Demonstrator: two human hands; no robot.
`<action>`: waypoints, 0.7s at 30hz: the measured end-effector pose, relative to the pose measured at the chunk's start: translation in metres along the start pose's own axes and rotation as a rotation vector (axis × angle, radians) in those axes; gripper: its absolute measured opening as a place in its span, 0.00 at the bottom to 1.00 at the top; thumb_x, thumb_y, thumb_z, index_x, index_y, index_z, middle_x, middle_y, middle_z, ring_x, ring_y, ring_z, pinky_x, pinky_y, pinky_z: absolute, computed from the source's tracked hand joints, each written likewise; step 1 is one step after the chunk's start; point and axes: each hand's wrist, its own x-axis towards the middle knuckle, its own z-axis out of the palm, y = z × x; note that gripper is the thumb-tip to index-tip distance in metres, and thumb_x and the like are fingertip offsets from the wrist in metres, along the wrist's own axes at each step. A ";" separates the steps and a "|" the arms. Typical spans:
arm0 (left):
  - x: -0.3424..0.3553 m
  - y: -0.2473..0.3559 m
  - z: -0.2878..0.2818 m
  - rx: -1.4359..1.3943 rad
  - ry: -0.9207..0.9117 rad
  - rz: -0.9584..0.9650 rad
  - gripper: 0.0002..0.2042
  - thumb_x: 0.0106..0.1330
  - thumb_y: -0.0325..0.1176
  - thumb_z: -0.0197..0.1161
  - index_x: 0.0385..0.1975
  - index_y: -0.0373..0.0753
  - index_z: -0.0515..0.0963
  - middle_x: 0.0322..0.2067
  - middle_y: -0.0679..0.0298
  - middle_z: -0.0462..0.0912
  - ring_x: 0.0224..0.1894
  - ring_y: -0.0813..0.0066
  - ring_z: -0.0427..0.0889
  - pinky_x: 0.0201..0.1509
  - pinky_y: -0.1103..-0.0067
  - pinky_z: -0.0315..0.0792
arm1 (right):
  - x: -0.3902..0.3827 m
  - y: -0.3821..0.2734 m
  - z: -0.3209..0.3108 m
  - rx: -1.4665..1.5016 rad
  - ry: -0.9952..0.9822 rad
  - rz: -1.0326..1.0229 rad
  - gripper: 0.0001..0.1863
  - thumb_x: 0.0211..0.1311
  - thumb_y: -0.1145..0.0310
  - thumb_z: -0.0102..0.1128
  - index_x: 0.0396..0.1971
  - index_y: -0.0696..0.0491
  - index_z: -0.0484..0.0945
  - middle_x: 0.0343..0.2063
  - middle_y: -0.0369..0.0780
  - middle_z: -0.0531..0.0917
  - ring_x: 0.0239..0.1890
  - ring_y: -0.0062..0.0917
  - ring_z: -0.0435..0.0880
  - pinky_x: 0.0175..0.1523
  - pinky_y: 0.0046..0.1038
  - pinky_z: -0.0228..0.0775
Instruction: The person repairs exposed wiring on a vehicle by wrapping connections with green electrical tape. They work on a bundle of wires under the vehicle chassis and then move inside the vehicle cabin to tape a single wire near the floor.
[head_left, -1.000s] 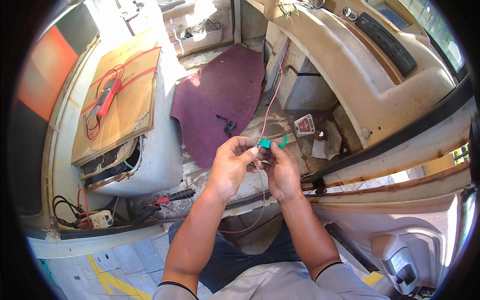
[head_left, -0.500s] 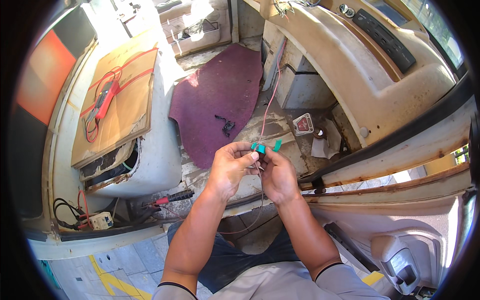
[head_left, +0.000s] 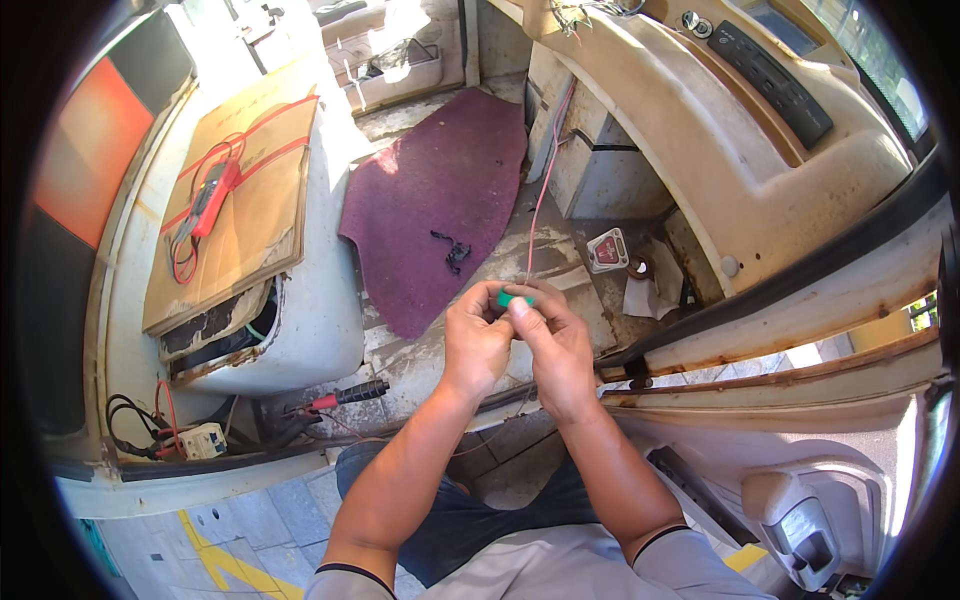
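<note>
Both hands met over the stripped cab floor, near the maroon mat (head_left: 440,200). The left hand (head_left: 475,345) and right hand (head_left: 550,345) pinched a small green connector (head_left: 515,298) between fingertips. Best kept close and steady, with the thin red wire (head_left: 543,190) slack.

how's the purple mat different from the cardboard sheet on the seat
The purple mat lies low on the floor; the cardboard sheet sits raised on the white seat. The mat is dark purple with a curved outline, the cardboard tan and straight-edged. The mat bears a small black scrap, the cardboard a red tool with red wires. Both lie flat.
</note>
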 end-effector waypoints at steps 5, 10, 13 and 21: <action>0.000 0.007 -0.001 -0.327 -0.068 -0.239 0.09 0.68 0.21 0.68 0.46 0.33 0.80 0.35 0.60 0.85 0.37 0.71 0.86 0.41 0.71 0.84 | 0.010 -0.009 -0.017 -0.004 0.198 0.037 0.10 0.73 0.66 0.66 0.40 0.58 0.85 0.40 0.35 0.84 0.41 0.17 0.81 0.47 0.24 0.74; 0.002 0.011 -0.005 -0.318 -0.116 -0.256 0.08 0.68 0.19 0.67 0.44 0.34 0.80 0.35 0.60 0.85 0.36 0.70 0.86 0.39 0.71 0.84 | 0.023 -0.009 -0.034 0.060 -0.079 0.292 0.11 0.70 0.66 0.70 0.35 0.60 0.84 0.30 0.34 0.84 0.35 0.15 0.80 0.37 0.23 0.72; 0.002 0.016 -0.005 -0.222 -0.164 -0.208 0.07 0.67 0.18 0.66 0.42 0.33 0.80 0.35 0.60 0.85 0.35 0.71 0.86 0.38 0.72 0.83 | 0.028 -0.016 -0.028 0.062 -0.110 0.331 0.13 0.68 0.66 0.73 0.32 0.61 0.84 0.28 0.36 0.85 0.30 0.16 0.79 0.34 0.22 0.71; 0.002 0.016 -0.003 0.047 0.016 -0.105 0.22 0.62 0.17 0.69 0.52 0.32 0.66 0.31 0.56 0.85 0.31 0.74 0.84 0.35 0.76 0.81 | 0.038 -0.012 -0.030 -0.127 -0.163 0.331 0.13 0.68 0.67 0.73 0.33 0.64 0.84 0.27 0.39 0.86 0.28 0.18 0.81 0.33 0.25 0.73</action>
